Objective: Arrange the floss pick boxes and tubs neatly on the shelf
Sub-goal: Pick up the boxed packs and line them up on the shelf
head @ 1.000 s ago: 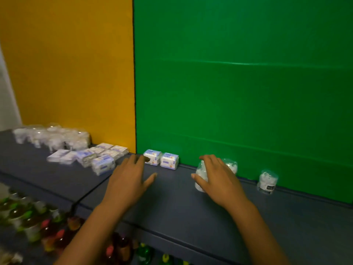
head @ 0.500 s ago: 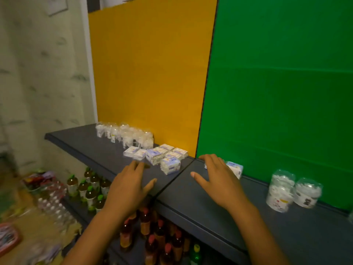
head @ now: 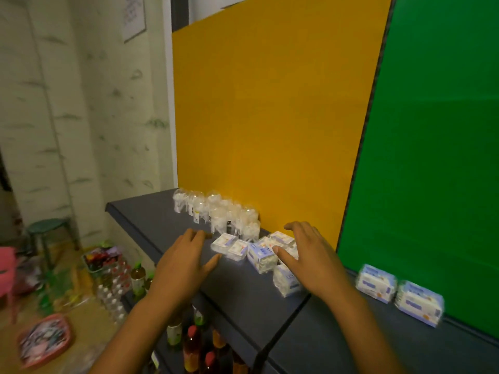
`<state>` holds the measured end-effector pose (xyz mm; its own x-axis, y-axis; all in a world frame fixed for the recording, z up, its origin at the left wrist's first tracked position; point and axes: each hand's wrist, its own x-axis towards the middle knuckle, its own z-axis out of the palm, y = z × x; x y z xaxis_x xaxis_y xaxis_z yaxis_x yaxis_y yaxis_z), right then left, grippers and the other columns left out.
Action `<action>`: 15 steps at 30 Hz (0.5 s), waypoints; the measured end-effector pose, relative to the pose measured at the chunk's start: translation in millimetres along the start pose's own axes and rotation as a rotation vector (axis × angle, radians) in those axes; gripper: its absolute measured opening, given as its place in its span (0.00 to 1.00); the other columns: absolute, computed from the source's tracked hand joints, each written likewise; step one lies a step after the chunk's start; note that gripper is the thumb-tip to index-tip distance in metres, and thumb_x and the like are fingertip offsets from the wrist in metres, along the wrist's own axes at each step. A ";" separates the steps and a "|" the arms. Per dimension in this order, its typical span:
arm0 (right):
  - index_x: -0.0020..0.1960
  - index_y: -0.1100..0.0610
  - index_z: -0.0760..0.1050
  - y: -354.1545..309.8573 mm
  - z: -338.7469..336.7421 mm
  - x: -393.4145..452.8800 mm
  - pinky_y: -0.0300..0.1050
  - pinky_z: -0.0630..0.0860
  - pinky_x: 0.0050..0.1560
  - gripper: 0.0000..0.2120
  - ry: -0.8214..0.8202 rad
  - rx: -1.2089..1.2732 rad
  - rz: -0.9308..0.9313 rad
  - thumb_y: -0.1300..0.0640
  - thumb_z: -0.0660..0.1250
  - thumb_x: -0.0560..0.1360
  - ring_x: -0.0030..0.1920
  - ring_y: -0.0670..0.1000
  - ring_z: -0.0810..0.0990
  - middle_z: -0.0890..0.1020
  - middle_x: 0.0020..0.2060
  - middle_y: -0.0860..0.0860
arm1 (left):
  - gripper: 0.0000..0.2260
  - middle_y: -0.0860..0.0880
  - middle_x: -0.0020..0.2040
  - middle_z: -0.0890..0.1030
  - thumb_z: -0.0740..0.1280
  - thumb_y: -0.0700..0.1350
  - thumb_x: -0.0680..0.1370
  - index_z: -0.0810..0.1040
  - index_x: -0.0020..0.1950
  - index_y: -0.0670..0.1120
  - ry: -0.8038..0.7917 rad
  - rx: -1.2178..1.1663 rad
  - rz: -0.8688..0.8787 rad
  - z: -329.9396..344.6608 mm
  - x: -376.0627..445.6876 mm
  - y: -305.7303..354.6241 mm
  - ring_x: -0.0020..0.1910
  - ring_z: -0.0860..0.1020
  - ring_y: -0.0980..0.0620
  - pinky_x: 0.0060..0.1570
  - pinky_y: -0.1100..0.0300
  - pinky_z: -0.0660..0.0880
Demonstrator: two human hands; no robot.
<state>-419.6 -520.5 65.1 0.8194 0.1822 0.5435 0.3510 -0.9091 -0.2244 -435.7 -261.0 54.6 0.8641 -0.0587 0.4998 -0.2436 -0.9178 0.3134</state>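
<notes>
Left hand (head: 181,261) flat, fingers straight and spread, palm down over the dark grey shelf board (head: 243,298); holds nothing; thumb tip close to the nearest flat box. Right hand (head: 310,259) likewise spread and empty, palm down above the loose cluster of small white-and-blue floss pick boxes (head: 263,256); contact with them cannot be told. Hands apart, cluster between and beneath them.

Cluster lies untidily, boxes at mixed angles: two flat clear-topped ones (head: 229,245) on its left, one blurred box (head: 286,280) nearest the shelf's front edge. Two more white-and-blue boxes (head: 399,292) stand side by side well to the right, against the green wall panel (head: 432,157).

Behind the cluster, a packed group of clear plastic tubs with white contents (head: 218,214) against the yellow wall panel (head: 270,117).

Below the shelf: rows of bottles with coloured caps (head: 194,344). Left on the floor, a green round stool (head: 48,228). Motion blur throughout.
</notes>
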 end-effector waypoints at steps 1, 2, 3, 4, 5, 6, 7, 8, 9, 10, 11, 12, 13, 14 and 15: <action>0.69 0.47 0.64 4.1 6.1 8.6 0.45 0.71 0.58 0.24 0.004 0.002 0.005 0.38 0.60 0.78 0.64 0.49 0.70 0.71 0.65 0.45 | 0.22 0.51 0.64 0.71 0.63 0.59 0.77 0.68 0.68 0.53 0.008 -0.011 0.003 4.3 9.0 -3.4 0.61 0.73 0.51 0.56 0.56 0.75; 0.69 0.47 0.64 8.4 12.2 15.7 0.45 0.71 0.58 0.24 0.006 0.004 0.012 0.38 0.60 0.78 0.64 0.49 0.71 0.71 0.65 0.45 | 0.21 0.51 0.64 0.72 0.64 0.59 0.77 0.68 0.68 0.53 0.013 -0.024 0.008 9.8 16.2 -5.9 0.61 0.73 0.51 0.56 0.56 0.75; 0.69 0.47 0.64 12.6 18.3 21.6 0.45 0.72 0.57 0.24 0.002 0.003 0.020 0.38 0.60 0.78 0.64 0.49 0.70 0.71 0.65 0.45 | 0.21 0.51 0.64 0.72 0.64 0.58 0.76 0.69 0.67 0.54 0.013 -0.036 0.014 16.5 22.2 -8.0 0.61 0.73 0.52 0.55 0.57 0.75; 0.69 0.47 0.64 16.5 24.4 26.2 0.45 0.72 0.58 0.24 -0.005 0.000 0.028 0.37 0.60 0.78 0.64 0.49 0.70 0.70 0.65 0.45 | 0.21 0.52 0.63 0.72 0.65 0.58 0.76 0.69 0.67 0.54 0.009 -0.046 0.020 23.7 27.0 -9.9 0.60 0.74 0.52 0.54 0.57 0.75; 0.69 0.47 0.64 20.0 30.5 29.7 0.45 0.72 0.58 0.24 -0.010 -0.002 0.036 0.37 0.60 0.78 0.64 0.49 0.70 0.71 0.65 0.45 | 0.20 0.52 0.63 0.72 0.65 0.58 0.76 0.69 0.66 0.54 -0.001 -0.053 0.027 31.6 30.8 -12.0 0.60 0.74 0.52 0.53 0.57 0.75; 0.69 0.47 0.65 23.0 36.0 32.2 0.45 0.72 0.58 0.23 -0.018 -0.004 0.046 0.37 0.60 0.78 0.64 0.49 0.70 0.71 0.65 0.45 | 0.20 0.52 0.63 0.73 0.65 0.57 0.76 0.70 0.66 0.53 -0.019 -0.062 0.034 39.5 34.4 -14.1 0.60 0.74 0.52 0.53 0.57 0.75; 0.68 0.47 0.65 25.3 40.7 34.3 0.45 0.72 0.58 0.23 -0.025 -0.006 0.058 0.37 0.60 0.78 0.64 0.49 0.70 0.71 0.65 0.45 | 0.20 0.51 0.63 0.73 0.66 0.57 0.76 0.70 0.66 0.53 -0.040 -0.077 0.040 47.3 38.3 -16.5 0.60 0.74 0.51 0.53 0.57 0.75; 0.68 0.47 0.65 27.7 45.3 36.4 0.45 0.72 0.57 0.23 -0.031 -0.011 0.069 0.37 0.60 0.78 0.63 0.49 0.71 0.72 0.64 0.45 | 0.20 0.51 0.63 0.73 0.66 0.57 0.76 0.70 0.66 0.53 -0.061 -0.091 0.046 54.2 43.3 -18.9 0.60 0.74 0.51 0.53 0.56 0.75; 0.68 0.47 0.65 29.8 49.3 38.8 0.45 0.72 0.57 0.23 -0.036 -0.022 0.078 0.37 0.60 0.78 0.63 0.49 0.71 0.72 0.63 0.46 | 0.20 0.52 0.63 0.73 0.66 0.57 0.76 0.70 0.66 0.53 -0.075 -0.103 0.053 60.4 49.3 -21.5 0.60 0.74 0.51 0.53 0.57 0.75; 0.68 0.47 0.65 31.9 52.7 41.7 0.45 0.72 0.57 0.23 -0.040 -0.032 0.090 0.37 0.60 0.78 0.62 0.49 0.71 0.72 0.63 0.46 | 0.20 0.52 0.63 0.73 0.66 0.57 0.76 0.69 0.66 0.54 -0.083 -0.119 0.060 65.8 55.9 -23.7 0.60 0.74 0.52 0.53 0.57 0.75; 0.67 0.47 0.65 34.2 55.5 44.8 0.45 0.72 0.57 0.23 -0.044 -0.040 0.104 0.37 0.60 0.78 0.62 0.49 0.71 0.72 0.63 0.46 | 0.20 0.52 0.63 0.73 0.66 0.57 0.76 0.69 0.66 0.54 -0.084 -0.140 0.069 70.9 62.7 -25.8 0.60 0.74 0.52 0.53 0.58 0.75; 0.68 0.47 0.65 36.6 58.0 48.2 0.45 0.72 0.57 0.23 -0.047 -0.045 0.120 0.37 0.60 0.78 0.63 0.49 0.71 0.72 0.63 0.46 | 0.20 0.52 0.63 0.72 0.65 0.57 0.76 0.69 0.66 0.54 -0.090 -0.161 0.081 75.9 69.8 -28.0 0.59 0.74 0.53 0.53 0.58 0.75; 0.68 0.47 0.66 38.7 60.3 51.3 0.46 0.72 0.57 0.23 -0.047 -0.047 0.134 0.37 0.60 0.78 0.63 0.49 0.71 0.72 0.64 0.46 | 0.20 0.53 0.64 0.72 0.65 0.57 0.76 0.69 0.66 0.54 -0.097 -0.181 0.095 81.0 76.8 -30.5 0.59 0.74 0.53 0.53 0.58 0.75; 0.68 0.47 0.66 40.1 62.8 54.2 0.46 0.72 0.58 0.23 -0.043 -0.052 0.149 0.37 0.60 0.78 0.63 0.49 0.71 0.72 0.64 0.46 | 0.20 0.53 0.64 0.72 0.65 0.57 0.76 0.69 0.66 0.55 -0.111 -0.195 0.111 85.7 83.5 -33.1 0.59 0.74 0.53 0.53 0.58 0.75; 0.68 0.48 0.66 40.7 65.2 57.0 0.46 0.72 0.58 0.23 -0.036 -0.060 0.166 0.38 0.61 0.78 0.63 0.49 0.71 0.72 0.64 0.46 | 0.20 0.54 0.64 0.71 0.65 0.58 0.76 0.69 0.66 0.55 -0.123 -0.209 0.130 90.7 90.5 -35.9 0.60 0.74 0.53 0.53 0.58 0.75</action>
<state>-329.0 -522.7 34.2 0.8801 0.0402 0.4731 0.1828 -0.9483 -0.2595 -308.8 -269.0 15.4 0.8636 -0.2294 0.4489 -0.4304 -0.7992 0.4196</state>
